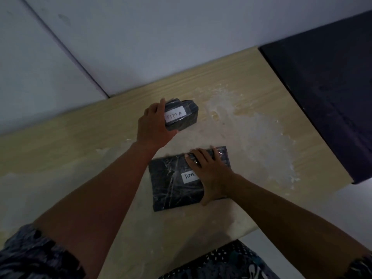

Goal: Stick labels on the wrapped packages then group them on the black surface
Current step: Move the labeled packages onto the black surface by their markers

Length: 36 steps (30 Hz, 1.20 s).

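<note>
A small dark wrapped package (186, 114) with a white label reading "TIMA" sits at the far middle of the pale wooden table (60, 150). My left hand (154, 126) grips its left side, thumb under its near edge. Nearer to me lies a larger flat dark package (171, 186) wrapped in clear film. It bears a white label (188, 177) whose visible letters read "TIM". My right hand (209, 174) lies across its right side, fingers curled over the far edge, and covers part of the label. The black surface (326, 101) lies at the right.
White powdery smears (251, 133) mark the tabletop between the packages and the black surface. Grey walls rise behind the table. The table's near right edge runs diagonally, with patterned clothing (225, 262) below it.
</note>
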{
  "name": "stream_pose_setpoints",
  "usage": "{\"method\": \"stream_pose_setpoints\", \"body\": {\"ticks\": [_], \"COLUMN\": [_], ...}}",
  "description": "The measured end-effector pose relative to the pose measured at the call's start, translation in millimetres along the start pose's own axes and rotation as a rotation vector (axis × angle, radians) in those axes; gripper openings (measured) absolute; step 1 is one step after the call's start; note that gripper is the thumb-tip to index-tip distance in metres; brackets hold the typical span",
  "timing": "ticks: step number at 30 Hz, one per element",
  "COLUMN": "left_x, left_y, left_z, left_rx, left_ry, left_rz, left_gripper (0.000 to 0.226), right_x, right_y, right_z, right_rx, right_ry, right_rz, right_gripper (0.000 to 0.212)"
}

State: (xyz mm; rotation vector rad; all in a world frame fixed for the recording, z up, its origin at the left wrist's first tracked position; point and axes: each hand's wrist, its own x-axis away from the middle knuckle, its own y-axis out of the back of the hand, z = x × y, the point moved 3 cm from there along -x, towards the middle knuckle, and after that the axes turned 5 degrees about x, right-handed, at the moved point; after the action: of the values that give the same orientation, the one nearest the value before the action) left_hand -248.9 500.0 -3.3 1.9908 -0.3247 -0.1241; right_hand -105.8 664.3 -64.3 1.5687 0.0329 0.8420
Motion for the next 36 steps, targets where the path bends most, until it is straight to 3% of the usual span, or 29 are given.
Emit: {"method": "stream_pose_setpoints", "body": {"ticks": [10, 16, 21, 27, 36], "left_x": [-24.5, -29.8, -26.5, -20.0, -2.9], "left_y": [-3.5, -3.5, 2.9, 16.1, 19.2], "left_z": [-7.0, -10.6, -13.1, -28.3, -104.0], "left_rx": [0.064, 0.141, 0.198, 0.177, 0.241], "left_ry": [-0.049, -0.061, -0.064, -0.103, -0.215], "left_rz": [0.086, 0.073, 0.020, 0.007, -0.003], "left_gripper": [0.117, 0.082, 0.077, 0.083, 0.082], "right_x": [38.4, 62.4, 78.1, 105.7, 165.2], "right_y": [19.2, 23.3, 20.1, 20.0, 26.6], "right_z": [-17.9, -26.5, -29.9, -51.5, -93.9], "right_rx": [-0.100, -0.141, -0.163, -0.258, -0.272], "right_ry": [-0.229, -0.355, -0.417, -0.636, -0.885], "right_rz": [-0.084, -0.193, -0.237, -0.311, -0.425], "right_gripper": [0.151, 0.147, 0.146, 0.151, 0.150]}}
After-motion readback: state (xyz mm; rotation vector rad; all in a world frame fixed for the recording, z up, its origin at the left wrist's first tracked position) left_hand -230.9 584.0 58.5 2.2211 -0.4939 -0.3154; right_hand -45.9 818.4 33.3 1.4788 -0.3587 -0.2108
